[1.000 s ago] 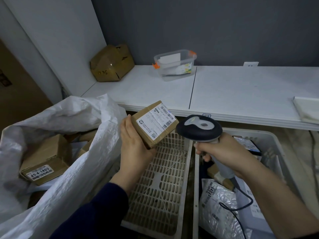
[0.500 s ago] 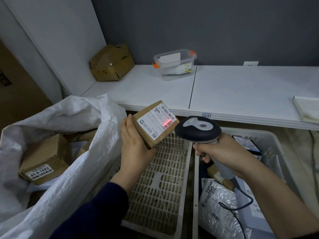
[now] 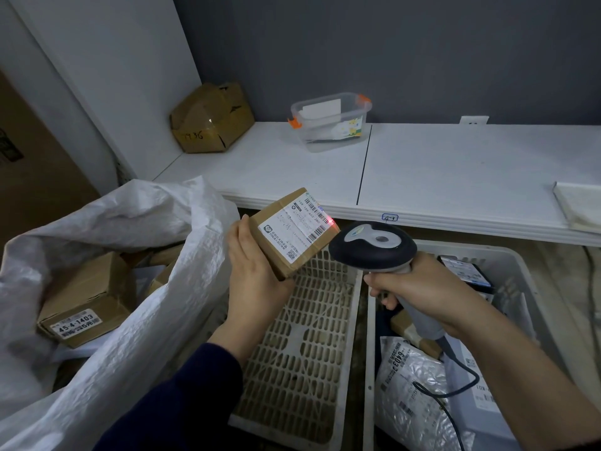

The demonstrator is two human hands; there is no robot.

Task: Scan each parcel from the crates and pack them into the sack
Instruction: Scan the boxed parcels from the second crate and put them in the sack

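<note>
A white label (image 3: 292, 227) printed with black barcodes and a red spot of light (image 3: 331, 221) are shown on the small brown cardboard parcel (image 3: 279, 255). The handheld barcode scanner (image 3: 374, 247) is coloured black above, grey below. The white woven plastic sack (image 3: 146, 320) is finely cross-hatched; the beige plastic crate (image 3: 302, 353) is patterned with slots.

A white shelf (image 3: 455, 170) runs just beyond the grip of the left hand (image 3: 257, 281). On it, beyond and left of that grip, sits a crumpled brown cardboard box (image 3: 211, 120). Straight beyond is a clear plastic tub with orange clips (image 3: 330, 122), and far right a pale folded sheet (image 3: 579, 203).
</note>
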